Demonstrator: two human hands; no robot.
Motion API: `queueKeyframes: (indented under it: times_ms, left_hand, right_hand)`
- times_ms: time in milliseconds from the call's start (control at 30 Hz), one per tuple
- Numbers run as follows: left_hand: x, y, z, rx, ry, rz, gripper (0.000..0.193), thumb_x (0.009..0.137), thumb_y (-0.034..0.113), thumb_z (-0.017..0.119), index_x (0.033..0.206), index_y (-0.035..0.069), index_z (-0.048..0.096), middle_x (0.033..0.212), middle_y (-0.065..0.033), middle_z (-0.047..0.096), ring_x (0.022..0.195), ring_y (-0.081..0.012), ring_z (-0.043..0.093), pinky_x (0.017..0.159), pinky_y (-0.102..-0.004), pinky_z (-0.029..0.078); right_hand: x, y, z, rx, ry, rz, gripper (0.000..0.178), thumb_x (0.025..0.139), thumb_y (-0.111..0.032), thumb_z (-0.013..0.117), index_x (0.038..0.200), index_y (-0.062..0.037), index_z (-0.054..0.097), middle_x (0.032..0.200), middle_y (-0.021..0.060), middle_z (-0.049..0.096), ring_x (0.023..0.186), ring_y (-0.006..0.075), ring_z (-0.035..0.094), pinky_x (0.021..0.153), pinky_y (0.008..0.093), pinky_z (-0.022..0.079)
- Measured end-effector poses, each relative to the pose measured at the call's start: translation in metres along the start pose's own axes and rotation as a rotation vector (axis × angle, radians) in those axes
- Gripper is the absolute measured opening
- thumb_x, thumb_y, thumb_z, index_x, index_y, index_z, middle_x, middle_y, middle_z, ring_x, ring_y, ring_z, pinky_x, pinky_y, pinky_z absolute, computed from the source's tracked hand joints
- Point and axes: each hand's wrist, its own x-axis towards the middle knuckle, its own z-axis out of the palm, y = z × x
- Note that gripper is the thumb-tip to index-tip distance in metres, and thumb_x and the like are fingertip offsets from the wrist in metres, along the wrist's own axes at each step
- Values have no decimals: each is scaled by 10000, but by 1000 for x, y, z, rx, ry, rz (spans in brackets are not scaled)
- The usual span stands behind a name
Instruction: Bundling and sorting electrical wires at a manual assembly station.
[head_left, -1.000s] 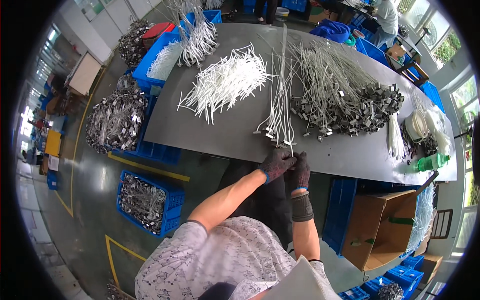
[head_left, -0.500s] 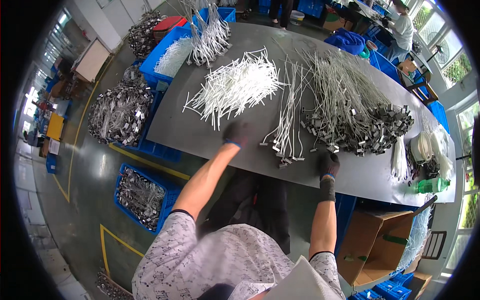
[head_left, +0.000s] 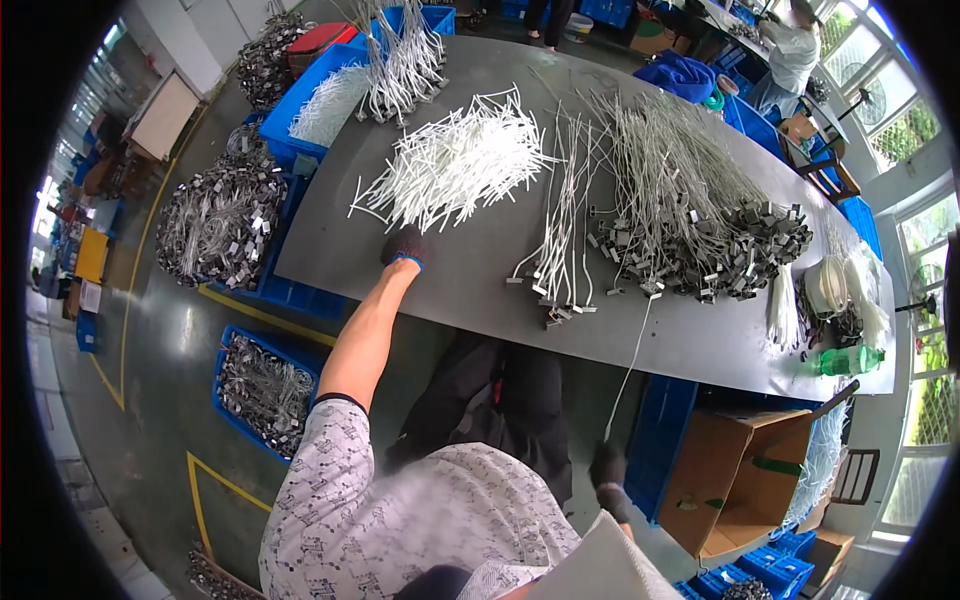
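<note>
My right hand [head_left: 608,470], in a dark glove, is down past the table's near edge and closed on the end of a thin wire [head_left: 630,375]. That wire runs taut up to the near edge of a large pile of wires with metal-cased ends [head_left: 700,235]. My left hand [head_left: 404,245], also gloved in dark knit, is over the tabletop at the near side of a heap of short white tubes [head_left: 455,165]. Its fingers are too dark to make out. Between the two piles lies a small group of wires in white tubes [head_left: 565,240], their metal ends toward me.
Blue crates of metal-ended wires [head_left: 265,390] stand on the floor at left. A bundle of white-tubed wires [head_left: 405,65] is at the table's far left corner. At right are a green bottle [head_left: 850,360] and an open cardboard box [head_left: 735,480]. A person [head_left: 790,50] sits far right.
My right hand has drawn back from the pile toward my body, pulling a wire out. My left hand has moved left to the white tubes' near edge. The view has shifted slightly.
</note>
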Motion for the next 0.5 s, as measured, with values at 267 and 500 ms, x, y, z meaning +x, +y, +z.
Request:
queueKeyframes:
  times_ms: [267, 500]
  left_hand:
    - [0, -27, 39, -586, -215, -62, 262, 811, 263, 755, 956, 47, 724, 896, -147, 715, 798, -297, 703, 684, -399, 570]
    - [-94, 45, 43, -2096, -756, -574, 76, 917, 91, 706, 951, 41, 661, 810, -79, 665, 716, -177, 661, 631, -308, 578]
  right_hand:
    - [-132, 56, 90, -58, -346, 18, 227, 846, -137, 606, 1037, -95, 723, 1015, 176, 717, 939, 387, 684, 818, 464, 560]
    - [-46, -30, 29, 53, -163, 43, 229, 931, -132, 520, 1065, -93, 702, 976, 228, 696, 920, 425, 670, 783, 504, 548]
